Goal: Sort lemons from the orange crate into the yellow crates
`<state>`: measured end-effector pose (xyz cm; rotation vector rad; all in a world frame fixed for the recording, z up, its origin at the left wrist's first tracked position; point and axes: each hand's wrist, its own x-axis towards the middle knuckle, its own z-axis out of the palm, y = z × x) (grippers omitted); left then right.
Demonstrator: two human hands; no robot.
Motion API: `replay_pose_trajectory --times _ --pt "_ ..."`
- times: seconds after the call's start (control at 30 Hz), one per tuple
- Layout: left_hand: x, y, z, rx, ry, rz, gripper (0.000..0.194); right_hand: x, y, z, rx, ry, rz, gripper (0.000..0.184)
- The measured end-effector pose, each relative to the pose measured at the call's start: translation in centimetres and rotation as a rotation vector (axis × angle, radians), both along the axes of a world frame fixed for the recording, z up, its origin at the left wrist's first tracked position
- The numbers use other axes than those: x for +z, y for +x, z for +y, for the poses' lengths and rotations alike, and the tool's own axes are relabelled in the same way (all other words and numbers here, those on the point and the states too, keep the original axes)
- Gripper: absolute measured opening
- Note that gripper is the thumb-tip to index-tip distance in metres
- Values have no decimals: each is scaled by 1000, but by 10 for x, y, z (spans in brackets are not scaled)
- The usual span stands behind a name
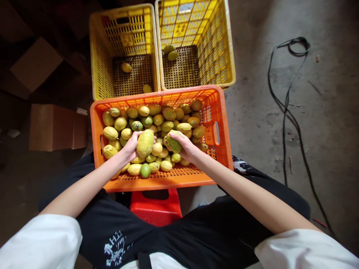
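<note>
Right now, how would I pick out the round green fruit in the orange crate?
Find the orange crate beside the two yellow crates. Look inside along its edge nearest the red stool, left of the middle. The round green fruit lies there, brighter green than the yellower fruits on either side.

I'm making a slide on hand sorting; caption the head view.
Left hand and right hand each hold a fruit over the orange crate, two yellow crates beyond.

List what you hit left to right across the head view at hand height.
Cardboard box, orange crate's left rim, left hand, large yellow-green fruit, greener fruit, right hand, orange crate's right rim, black cable.
</note>
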<state>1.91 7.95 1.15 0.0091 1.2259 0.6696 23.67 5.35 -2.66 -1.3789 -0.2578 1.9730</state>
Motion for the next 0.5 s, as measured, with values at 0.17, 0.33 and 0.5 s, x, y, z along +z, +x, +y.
replay_pose_trajectory --times 0.17,0.33,0.5 --pt "2 -2 0 -8 6 -23 52 1 -4 2 8 -10 -16 35" --pt "2 -7 -3 -34 40 73 34 0 -3 4 -33 -56 -39 22" --pt "5 -10 -4 -29 66 17 36 0 0 6 -31 -92 12 28"
